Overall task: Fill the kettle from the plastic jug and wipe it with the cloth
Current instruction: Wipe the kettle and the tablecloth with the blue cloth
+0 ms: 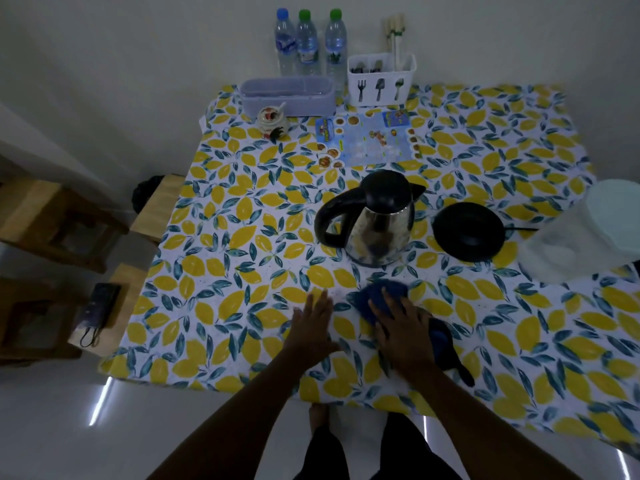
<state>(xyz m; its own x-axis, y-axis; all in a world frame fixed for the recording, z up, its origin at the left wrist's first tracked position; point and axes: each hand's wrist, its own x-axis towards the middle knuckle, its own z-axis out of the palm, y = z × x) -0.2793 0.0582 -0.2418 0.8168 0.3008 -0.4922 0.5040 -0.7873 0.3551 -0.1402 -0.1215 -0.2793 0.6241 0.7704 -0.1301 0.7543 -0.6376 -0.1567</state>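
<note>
Resting flat on the blue cloth [381, 299], the right hand [403, 336] has its grip spread, pressing rather than clutching, while the left hand [313, 320] lies open and empty on the surface [221, 306] just beside it; the step, as I judge it, is to gather the cloth, so bunch it fully into the palm before lifting. The kettle [375, 220] stands upright beyond the hands, off its base [467, 232], lid shut, long axis vertical, spout to the right, handle to the left; the jug [588, 233] sits at the right edge.

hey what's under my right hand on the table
A blue cloth lies under your right hand, flat on the tablecloth. The part beneath your palm is hidden.
</note>
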